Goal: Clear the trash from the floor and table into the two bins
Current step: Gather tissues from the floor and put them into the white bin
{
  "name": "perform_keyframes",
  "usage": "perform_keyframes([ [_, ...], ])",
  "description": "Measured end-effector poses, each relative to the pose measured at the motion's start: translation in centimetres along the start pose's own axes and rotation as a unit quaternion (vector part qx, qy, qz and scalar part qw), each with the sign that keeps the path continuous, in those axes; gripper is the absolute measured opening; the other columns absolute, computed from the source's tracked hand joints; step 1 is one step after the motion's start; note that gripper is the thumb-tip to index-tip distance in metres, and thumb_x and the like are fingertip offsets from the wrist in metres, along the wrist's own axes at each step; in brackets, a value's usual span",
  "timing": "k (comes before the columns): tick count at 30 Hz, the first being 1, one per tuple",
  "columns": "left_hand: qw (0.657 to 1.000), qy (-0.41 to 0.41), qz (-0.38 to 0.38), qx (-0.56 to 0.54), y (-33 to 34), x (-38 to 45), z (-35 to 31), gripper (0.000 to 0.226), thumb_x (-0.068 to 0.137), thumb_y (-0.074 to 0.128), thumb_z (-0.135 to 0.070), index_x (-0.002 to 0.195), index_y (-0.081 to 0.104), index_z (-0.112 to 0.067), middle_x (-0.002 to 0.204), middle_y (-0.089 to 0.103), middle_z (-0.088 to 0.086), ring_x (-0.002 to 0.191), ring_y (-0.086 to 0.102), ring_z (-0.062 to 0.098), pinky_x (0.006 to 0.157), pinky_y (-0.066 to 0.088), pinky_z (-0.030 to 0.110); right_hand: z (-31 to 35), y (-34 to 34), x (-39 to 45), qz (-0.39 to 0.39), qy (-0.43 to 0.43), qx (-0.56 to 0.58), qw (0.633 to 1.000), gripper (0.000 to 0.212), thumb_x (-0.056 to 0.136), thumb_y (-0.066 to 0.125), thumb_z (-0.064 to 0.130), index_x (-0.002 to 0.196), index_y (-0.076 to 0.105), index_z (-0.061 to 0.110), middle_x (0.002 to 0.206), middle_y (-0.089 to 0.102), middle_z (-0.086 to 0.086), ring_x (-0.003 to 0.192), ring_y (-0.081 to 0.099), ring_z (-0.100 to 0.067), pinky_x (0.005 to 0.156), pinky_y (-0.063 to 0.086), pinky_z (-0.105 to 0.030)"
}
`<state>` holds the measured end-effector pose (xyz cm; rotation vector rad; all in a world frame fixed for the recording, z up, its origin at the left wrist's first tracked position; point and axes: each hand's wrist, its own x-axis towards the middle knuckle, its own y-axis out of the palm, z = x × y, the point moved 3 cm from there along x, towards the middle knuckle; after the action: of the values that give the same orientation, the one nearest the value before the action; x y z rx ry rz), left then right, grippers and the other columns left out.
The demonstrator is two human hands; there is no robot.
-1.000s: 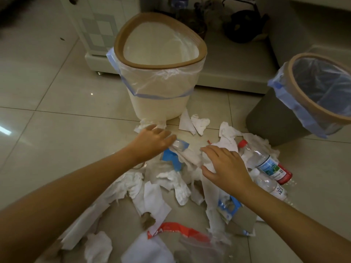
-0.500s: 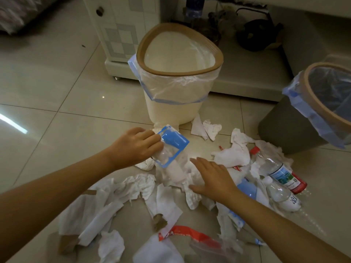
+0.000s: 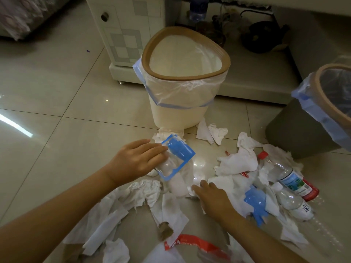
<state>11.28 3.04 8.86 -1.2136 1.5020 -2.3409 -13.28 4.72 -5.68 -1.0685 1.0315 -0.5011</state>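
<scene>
a blue-and-clear blister pack (image 3: pixel 175 157) is gripped in the left hand (image 3: pixel 137 161) just before the cream bin (image 3: pixel 182 103); the right hand (image 3: pixel 212 198) rests flat, holding nothing, on tissues (image 3: pixel 237 162). a lift over the rim is judged next.

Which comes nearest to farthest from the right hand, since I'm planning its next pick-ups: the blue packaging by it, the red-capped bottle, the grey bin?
From the right hand, in the head view:
1. Blue packaging, just to its right in the tissue pile.
2. Red-capped bottle, farther right.
3. Grey bin, far right, beyond the pile.
</scene>
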Motion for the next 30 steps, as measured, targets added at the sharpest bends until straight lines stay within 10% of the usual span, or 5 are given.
perform_keyframes([
  [9,1.0,0.022,-0.01,0.003,-2.2,2.5,0.0,0.015,0.09,0.061,-0.005,0.093,0.076,-0.01,0.103,0.073,0.009,0.087,0.071,0.02,0.075,0.057,0.031,-0.5,-9.9,-1.4,-0.195,-0.077,-0.014,0.978,0.038,0.068,0.077,0.02,0.102,0.06,0.026,0.08,0.059,0.001,0.043,0.051,-0.015,0.036,0.039,-0.024],
  [30,0.966,-0.125,-0.149,0.173,-7.9,15.5,12.9,0.012,0.082,0.068,-0.008,0.089,0.072,-0.017,0.092,0.073,0.003,0.065,0.069,0.022,0.053,0.053,0.03,-3.0,-34.4,-1.3,-0.516,0.001,0.132,0.846,0.027,0.082,0.07,0.028,0.109,0.066,0.026,0.092,0.062,0.002,0.073,0.059,-0.02,0.055,0.045,-0.032],
])
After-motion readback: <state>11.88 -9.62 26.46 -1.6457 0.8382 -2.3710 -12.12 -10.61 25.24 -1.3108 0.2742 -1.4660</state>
